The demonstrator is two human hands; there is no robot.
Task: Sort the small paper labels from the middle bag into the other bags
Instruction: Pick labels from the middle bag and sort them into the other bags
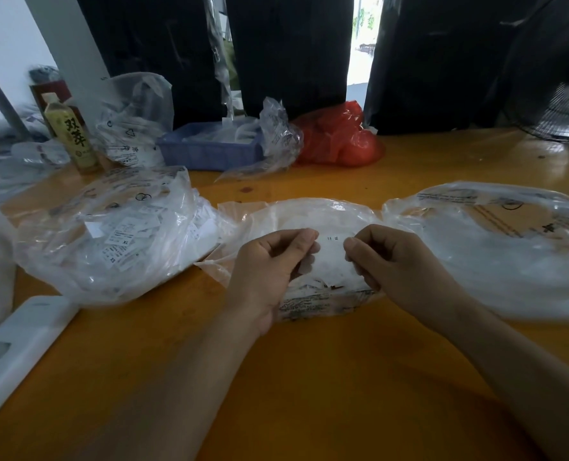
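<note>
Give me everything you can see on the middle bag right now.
The middle bag is clear, crinkled plastic lying flat on the orange table, between two larger clear bags. Black print runs along its near edge. White paper labels fill it. The left hand and right hand are over it, pinching labels.

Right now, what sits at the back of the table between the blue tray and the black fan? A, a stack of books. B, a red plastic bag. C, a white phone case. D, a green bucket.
B: a red plastic bag lies at the back of the table, right of the blue tray and left of the black fan.
</note>
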